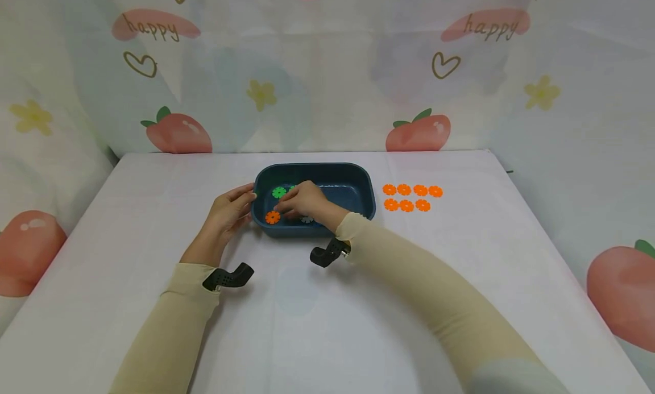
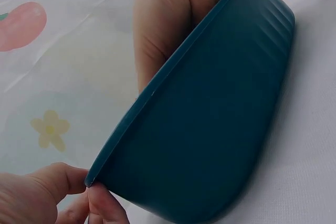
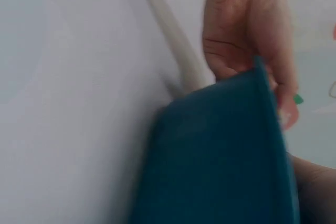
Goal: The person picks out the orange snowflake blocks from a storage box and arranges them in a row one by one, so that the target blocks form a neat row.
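Note:
A dark blue rectangular tub [image 1: 364, 212] with rounded corners stands on the table. At its left end my left hand [image 1: 230, 212] holds the rim; the left wrist view shows thumb and fingers [image 2: 62, 179] pinching a corner of it. My right hand [image 1: 306, 200] reaches down inside the tub, fingers bent toward its floor. Around those fingers lie an orange notched disc [image 1: 273, 217], a green disc [image 1: 278, 192], another green one partly covered, and a pale grey disc [image 1: 307, 219]. The tub wall hides the right fingertips in both wrist views, so their grasp is unclear.
To the right of the tub, several orange notched discs [image 1: 406, 206] lie flat in two rows on the white tabletop [image 1: 286, 326]. Behind the table hangs a printed cloth backdrop [image 1: 317, 87], with similar cloth at both sides.

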{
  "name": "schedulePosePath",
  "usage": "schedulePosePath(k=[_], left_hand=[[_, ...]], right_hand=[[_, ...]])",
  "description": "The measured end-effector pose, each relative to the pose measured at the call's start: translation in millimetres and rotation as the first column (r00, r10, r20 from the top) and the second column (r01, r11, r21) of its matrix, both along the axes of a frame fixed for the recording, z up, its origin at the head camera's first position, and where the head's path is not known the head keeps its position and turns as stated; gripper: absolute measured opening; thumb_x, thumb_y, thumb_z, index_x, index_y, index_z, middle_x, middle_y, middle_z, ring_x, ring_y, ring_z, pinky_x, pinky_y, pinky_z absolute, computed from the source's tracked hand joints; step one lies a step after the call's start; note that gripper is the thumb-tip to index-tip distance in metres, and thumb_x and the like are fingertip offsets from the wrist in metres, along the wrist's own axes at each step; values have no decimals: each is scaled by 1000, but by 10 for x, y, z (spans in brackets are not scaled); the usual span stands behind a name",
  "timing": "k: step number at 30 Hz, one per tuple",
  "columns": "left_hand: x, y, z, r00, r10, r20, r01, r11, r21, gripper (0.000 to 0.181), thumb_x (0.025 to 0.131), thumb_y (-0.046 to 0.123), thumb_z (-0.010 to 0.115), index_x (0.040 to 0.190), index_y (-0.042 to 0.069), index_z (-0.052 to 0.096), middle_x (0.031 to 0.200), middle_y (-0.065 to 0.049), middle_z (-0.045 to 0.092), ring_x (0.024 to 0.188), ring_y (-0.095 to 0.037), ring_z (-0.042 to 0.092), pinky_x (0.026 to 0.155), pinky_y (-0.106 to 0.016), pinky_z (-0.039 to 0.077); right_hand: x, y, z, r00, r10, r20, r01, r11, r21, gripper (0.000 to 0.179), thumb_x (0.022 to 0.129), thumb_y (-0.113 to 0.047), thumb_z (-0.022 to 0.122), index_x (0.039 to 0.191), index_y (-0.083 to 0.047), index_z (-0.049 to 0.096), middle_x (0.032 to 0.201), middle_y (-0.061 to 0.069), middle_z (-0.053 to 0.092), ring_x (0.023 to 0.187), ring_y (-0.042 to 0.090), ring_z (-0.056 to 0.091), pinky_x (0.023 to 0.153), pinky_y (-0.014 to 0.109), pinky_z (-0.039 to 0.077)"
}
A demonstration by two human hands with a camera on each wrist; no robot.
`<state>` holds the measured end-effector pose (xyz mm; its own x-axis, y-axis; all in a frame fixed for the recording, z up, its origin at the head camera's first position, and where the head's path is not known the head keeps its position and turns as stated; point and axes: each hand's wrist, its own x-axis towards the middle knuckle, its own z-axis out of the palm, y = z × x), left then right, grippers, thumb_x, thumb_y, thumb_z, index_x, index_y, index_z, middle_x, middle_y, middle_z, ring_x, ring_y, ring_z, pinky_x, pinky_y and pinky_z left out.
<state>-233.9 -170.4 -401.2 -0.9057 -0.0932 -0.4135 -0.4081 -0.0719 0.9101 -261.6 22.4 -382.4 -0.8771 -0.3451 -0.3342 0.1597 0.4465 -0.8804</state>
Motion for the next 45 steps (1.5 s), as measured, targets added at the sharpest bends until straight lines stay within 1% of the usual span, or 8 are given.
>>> schedulePosePath(k=[6, 11, 13, 22, 26, 31, 36, 45], left_hand=[[8, -5, -3, 1000, 3, 9, -2, 1000, -10, 44, 98, 25, 60, 142, 20, 54, 123, -1, 59, 86, -7, 58, 66, -16, 49], [15, -22, -4, 1000, 4, 2, -4, 1000, -2, 45, 98, 24, 61, 142, 19, 54, 118, 2, 59, 86, -5, 58, 66, -16, 50], [14, -29, -4, 1000, 6, 0, -6, 1000, -7, 45, 98, 24, 61, 142, 19, 54, 117, 3, 59, 87, -5, 58, 66, -16, 50], [4, -19, 9, 1000, 11, -2, -11, 1000, 18, 46, 97, 22, 62, 142, 17, 54, 113, 5, 61, 83, -3, 61, 63, -15, 50], [10, -15, 11, 1000, 9, -2, -9, 1000, 16, 46, 97, 22, 62, 142, 17, 54, 111, 5, 61, 81, -3, 60, 62, -15, 49], [15, -21, 14, 1000, -2, -12, 2, 999, 36, 48, 96, 22, 63, 143, 16, 53, 107, 5, 62, 80, -3, 60, 62, -15, 49], [12, -9, 24, 1000, -3, -8, 3, 999, 32, 47, 97, 22, 63, 143, 16, 53, 109, 7, 61, 85, -4, 60, 65, -16, 50], [1, -10, 5, 1000, -1, 13, 0, 999, 34, 46, 98, 22, 61, 143, 18, 53, 114, 6, 59, 90, -7, 58, 66, -16, 50]], right_hand=[[14, -79, -87, 994, -1, -111, 12, 995, 96, 30, 80, -13, 82, 107, -1, 76, 107, 13, 73, 83, 21, 73, 73, 27, 57], [13, -165, -119, 969, 45, -243, 8, 977, 213, 29, 75, -14, 86, 101, -3, 78, 100, 8, 75, 88, 19, 70, 73, 25, 56], [17, -196, -119, 950, 73, -304, 8, 966, 258, 30, 73, -15, 88, 99, -4, 78, 98, 7, 76, 89, 19, 68, 72, 25, 55], [37, -322, -155, 898, 139, -418, 23, 932, 360, 24, 67, -17, 92, 80, -4, 77, 77, 3, 72, 75, 14, 64, 64, 23, 53], [37, -342, -156, 882, 155, -446, 24, 929, 370, 21, 67, -14, 92, 75, -4, 74, 72, 3, 70, 71, 14, 63, 62, 23, 52], [14, -331, -179, 887, 139, -441, 23, 939, 343, 20, 69, -11, 90, 79, -2, 75, 75, 5, 71, 70, 14, 64, 60, 22, 52], [-9, -318, -191, 905, 117, -410, 27, 944, 329, 22, 68, -12, 91, 82, -3, 77, 78, 5, 72, 70, 14, 62, 59, 21, 51], [-19, -304, -178, 919, 106, -379, 30, 941, 337, 23, 68, -13, 91, 84, -5, 78, 85, 5, 73, 81, 16, 63, 66, 22, 52]])
